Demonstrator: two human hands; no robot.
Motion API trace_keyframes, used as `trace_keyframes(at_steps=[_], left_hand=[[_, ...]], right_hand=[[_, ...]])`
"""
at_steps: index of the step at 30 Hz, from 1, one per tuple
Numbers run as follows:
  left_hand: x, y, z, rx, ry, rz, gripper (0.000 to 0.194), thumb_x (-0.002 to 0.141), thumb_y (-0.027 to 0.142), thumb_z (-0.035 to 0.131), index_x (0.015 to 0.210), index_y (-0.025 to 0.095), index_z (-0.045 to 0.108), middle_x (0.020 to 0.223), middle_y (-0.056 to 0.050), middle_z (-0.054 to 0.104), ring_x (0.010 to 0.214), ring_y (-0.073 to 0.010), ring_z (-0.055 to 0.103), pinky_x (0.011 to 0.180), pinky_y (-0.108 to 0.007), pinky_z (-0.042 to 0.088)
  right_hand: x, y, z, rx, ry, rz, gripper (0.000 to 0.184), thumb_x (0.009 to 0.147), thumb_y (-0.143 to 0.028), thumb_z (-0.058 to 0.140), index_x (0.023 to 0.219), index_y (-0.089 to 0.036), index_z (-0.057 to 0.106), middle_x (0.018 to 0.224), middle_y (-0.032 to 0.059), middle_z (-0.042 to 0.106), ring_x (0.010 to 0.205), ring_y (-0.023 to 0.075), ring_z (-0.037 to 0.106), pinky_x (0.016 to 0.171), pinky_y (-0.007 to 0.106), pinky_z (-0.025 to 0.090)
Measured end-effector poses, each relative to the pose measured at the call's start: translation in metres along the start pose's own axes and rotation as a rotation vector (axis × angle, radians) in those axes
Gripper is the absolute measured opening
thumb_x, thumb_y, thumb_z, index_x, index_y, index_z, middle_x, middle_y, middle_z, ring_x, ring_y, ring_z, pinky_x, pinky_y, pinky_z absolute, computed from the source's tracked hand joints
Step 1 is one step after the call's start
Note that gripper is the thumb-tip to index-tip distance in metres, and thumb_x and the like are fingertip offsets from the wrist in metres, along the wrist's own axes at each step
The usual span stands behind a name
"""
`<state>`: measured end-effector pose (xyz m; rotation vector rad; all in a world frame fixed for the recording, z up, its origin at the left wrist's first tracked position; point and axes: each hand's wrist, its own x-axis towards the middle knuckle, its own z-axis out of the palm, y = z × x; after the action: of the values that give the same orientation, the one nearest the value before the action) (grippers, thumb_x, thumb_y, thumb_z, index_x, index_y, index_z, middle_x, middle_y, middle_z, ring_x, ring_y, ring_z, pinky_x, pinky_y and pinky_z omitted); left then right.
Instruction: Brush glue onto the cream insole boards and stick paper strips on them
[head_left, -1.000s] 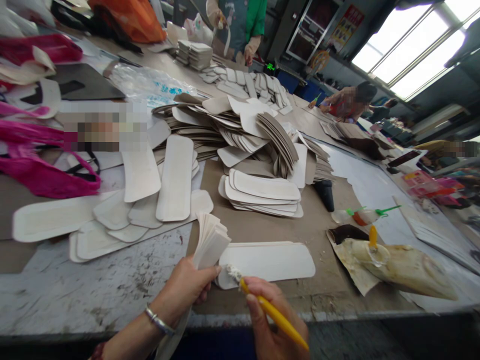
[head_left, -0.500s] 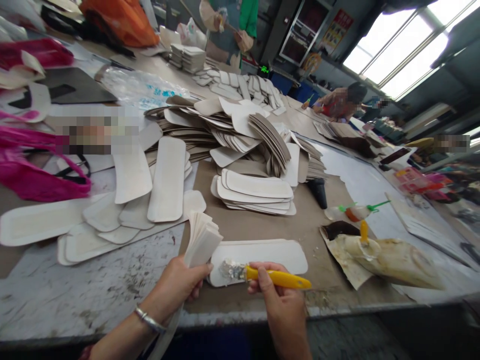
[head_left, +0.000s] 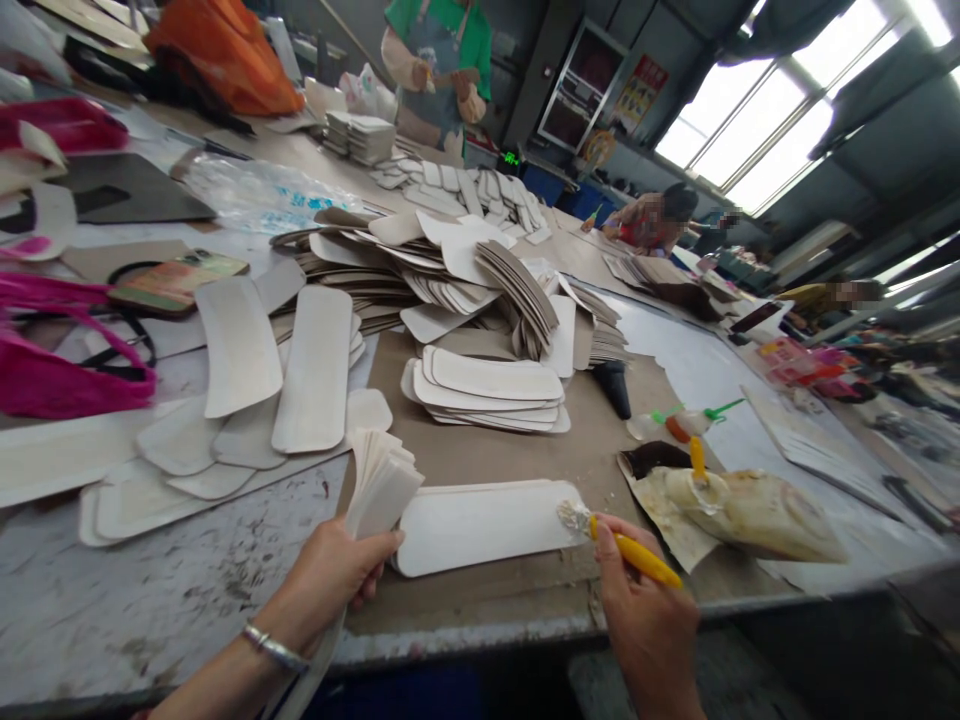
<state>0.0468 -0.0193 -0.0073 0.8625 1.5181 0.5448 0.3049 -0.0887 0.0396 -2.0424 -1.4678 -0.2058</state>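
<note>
My right hand (head_left: 637,590) is closed around the yellow handle of a glue brush (head_left: 634,550). The brush's pale, caked bristles touch the right end of a white rounded panel (head_left: 487,525) lying flat on brown board. In my left hand (head_left: 349,565) is a bunch of cream strips (head_left: 384,485), fanned at the top and trailing down past my wrist. My left thumb is close to the panel's left end. Behind the panel lies a small stack of similar white panels (head_left: 491,385).
Big piles of panels (head_left: 442,260) fill the middle of the table, with more panels (head_left: 311,370) at left. A glue-stained container (head_left: 750,500), small green-tipped bottles (head_left: 686,425) and a black cone (head_left: 613,388) stand at right. A person in green (head_left: 439,70) works across the table.
My right hand has moved the brush rightward along the panel, from near its left end to its right end. My left hand still holds the strips. The camera view has shifted slightly.
</note>
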Motion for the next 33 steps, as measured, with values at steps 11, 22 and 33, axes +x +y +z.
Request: trace_keyframes(at_steps=[11,22,33], left_hand=[[-0.016,0.019,-0.028,-0.055,0.026,0.087,0.042,0.055,0.056,0.066,0.050,0.019,0.045,0.039,0.005,0.043,0.041,-0.0101,0.036,0.044,-0.023,0.026],[-0.032,0.016,-0.026,-0.215,-0.107,0.056,0.039,0.063,0.051,0.065,0.051,0.015,0.057,0.047,-0.001,0.052,0.046,-0.0115,0.045,0.048,-0.022,0.033],[-0.052,0.036,-0.005,-0.340,-0.297,0.051,0.030,0.056,0.037,0.075,0.066,0.009,0.068,0.051,-0.005,0.060,0.043,-0.0129,0.053,0.043,-0.022,0.037]], right_hand=[[0.012,-0.020,-0.024,0.149,0.038,0.085,0.035,0.085,-0.050,0.047,0.086,-0.020,0.066,0.088,0.0066,0.068,0.085,0.0240,0.063,0.074,0.035,0.048],[0.019,-0.023,-0.012,0.345,-0.030,0.115,0.038,0.086,-0.051,0.045,0.080,-0.018,0.064,0.086,0.0088,0.066,0.088,0.0254,0.060,0.081,0.038,0.043],[-0.013,-0.117,0.047,1.133,-0.741,0.460,0.038,0.067,-0.052,0.070,0.077,-0.019,0.054,0.047,-0.0071,0.046,0.040,0.0109,0.044,0.041,0.022,0.036]])
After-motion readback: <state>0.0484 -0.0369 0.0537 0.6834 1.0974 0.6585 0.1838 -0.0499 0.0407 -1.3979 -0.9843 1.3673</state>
